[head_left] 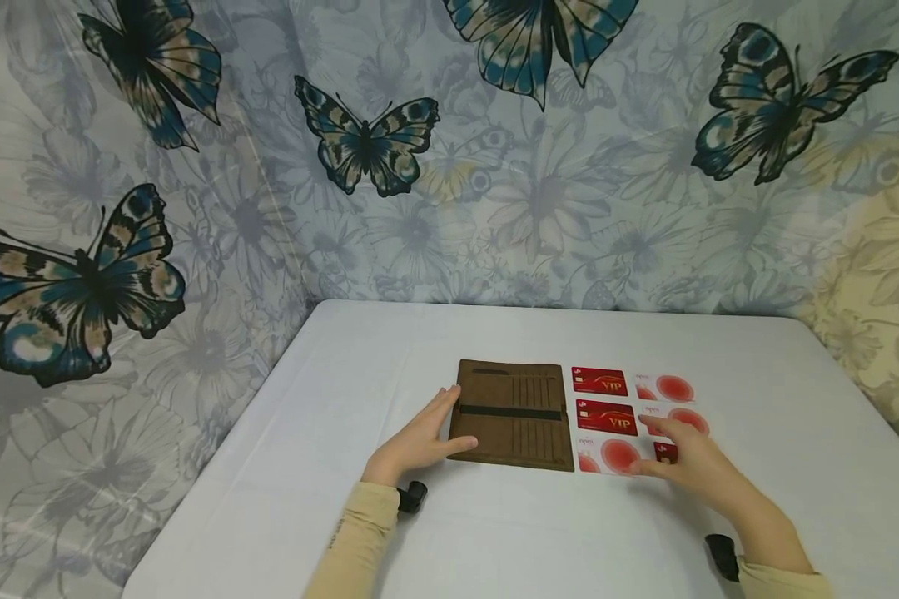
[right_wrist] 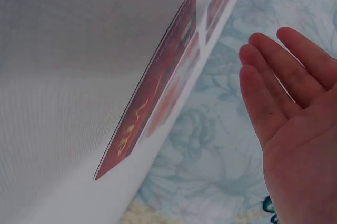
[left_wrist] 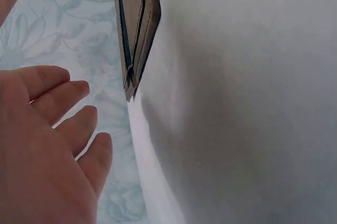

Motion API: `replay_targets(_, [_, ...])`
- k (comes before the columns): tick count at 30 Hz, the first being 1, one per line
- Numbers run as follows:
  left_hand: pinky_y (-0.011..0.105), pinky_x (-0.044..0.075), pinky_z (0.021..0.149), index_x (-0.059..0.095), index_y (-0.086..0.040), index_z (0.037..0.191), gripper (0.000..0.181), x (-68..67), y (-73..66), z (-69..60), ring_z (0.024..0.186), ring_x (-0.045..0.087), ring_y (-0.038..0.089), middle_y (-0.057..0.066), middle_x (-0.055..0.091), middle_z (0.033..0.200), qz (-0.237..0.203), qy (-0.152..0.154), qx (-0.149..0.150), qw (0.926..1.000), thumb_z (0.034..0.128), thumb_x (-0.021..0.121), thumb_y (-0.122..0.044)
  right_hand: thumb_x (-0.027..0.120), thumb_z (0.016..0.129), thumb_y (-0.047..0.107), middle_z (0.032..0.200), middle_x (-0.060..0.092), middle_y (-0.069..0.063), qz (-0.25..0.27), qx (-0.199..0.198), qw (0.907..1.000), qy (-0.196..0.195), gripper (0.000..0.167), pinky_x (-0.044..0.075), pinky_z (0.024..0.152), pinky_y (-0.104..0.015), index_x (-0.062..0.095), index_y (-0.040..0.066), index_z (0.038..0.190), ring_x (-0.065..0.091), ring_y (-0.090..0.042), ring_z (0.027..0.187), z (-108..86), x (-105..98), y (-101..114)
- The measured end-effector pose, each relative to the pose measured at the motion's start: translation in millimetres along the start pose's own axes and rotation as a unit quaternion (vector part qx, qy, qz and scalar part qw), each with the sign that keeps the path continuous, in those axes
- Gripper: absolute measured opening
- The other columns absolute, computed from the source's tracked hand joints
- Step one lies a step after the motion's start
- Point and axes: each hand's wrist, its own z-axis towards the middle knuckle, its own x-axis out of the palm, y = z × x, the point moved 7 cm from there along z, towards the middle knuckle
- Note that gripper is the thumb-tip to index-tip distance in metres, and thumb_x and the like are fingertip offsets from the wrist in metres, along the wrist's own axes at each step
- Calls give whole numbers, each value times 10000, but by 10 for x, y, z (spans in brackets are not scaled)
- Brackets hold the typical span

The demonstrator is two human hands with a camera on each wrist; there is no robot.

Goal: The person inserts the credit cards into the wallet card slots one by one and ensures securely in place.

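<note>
A brown wallet (head_left: pixel 511 437) lies unfolded on the white table, card slots up, with a dark band across its middle. My left hand (head_left: pixel 417 438) is at its left edge, thumb and fingers spread; in the left wrist view the fingers are loosely bent beside the wallet (left_wrist: pixel 139 29). To the wallet's right several cards lie in two columns, among them a red VIP card (head_left: pixel 598 381), another VIP card (head_left: pixel 605 418) and a white card with a red circle (head_left: pixel 618 455). Over the lower right cards hovers my right hand (head_left: pixel 689 462), partly hiding them and holding nothing. A VIP card (right_wrist: pixel 150 92) shows in the right wrist view.
The white table (head_left: pixel 270 491) stretches around the wallet and cards, its far edge close to a wall cloth (head_left: pixel 539 241) printed with butterflies and flowers. Black wrist devices (head_left: pixel 722 556) sit on both wrists.
</note>
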Motion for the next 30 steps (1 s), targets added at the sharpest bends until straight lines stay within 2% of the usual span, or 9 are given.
replay_targets(4, [435, 141, 1099, 110, -81, 1494, 918, 25, 3, 11, 1395, 44, 231, 70, 113, 1537, 29, 42, 33, 10000, 854, 547, -574, 825, 640, 395, 1169, 540, -281, 93, -182, 9998, 7, 824, 485, 773, -551, 513, -87, 1231, 518, -422, 1005, 25, 50, 51])
replay_targets(10, [420, 142, 1101, 110, -84, 1494, 916, 40, 20, 16, 1395, 36, 200, 65, 109, 1538, -36, 126, -62, 9999, 854, 553, -567, 824, 641, 393, 1151, 555, -254, 187, -211, 9996, 86, 787, 470, 798, -557, 537, -74, 1205, 503, -413, 1028, 46, 120, 83])
replay_targets(17, [398, 133, 1104, 102, -99, 1497, 926, 66, 49, 17, 1390, 22, 162, 48, 99, 1539, 38, 302, -222, 9993, 847, 551, -582, 837, 627, 374, 1129, 583, -220, 284, -369, 9989, 105, 766, 489, 791, -516, 560, -71, 1187, 538, -369, 985, 70, 177, 89])
replay_targets(22, [399, 136, 1104, 102, -100, 1497, 930, 91, 87, 24, 1389, 25, 156, 44, 93, 1540, 25, 411, -332, 9986, 844, 559, -580, 829, 626, 407, 1162, 554, -255, 250, -178, 9992, 264, 822, 477, 805, -536, 532, -77, 1221, 516, -408, 1019, 71, 209, 61])
replay_targets(30, [398, 101, 1109, 102, -80, 1492, 947, 117, 125, 39, 1389, -10, 169, 55, 80, 1540, 103, 483, -316, 9983, 838, 565, -584, 820, 617, 447, 1239, 478, -303, 285, 243, 9983, 441, 890, 453, 835, -556, 498, -75, 1261, 439, -457, 1116, 56, 258, -11])
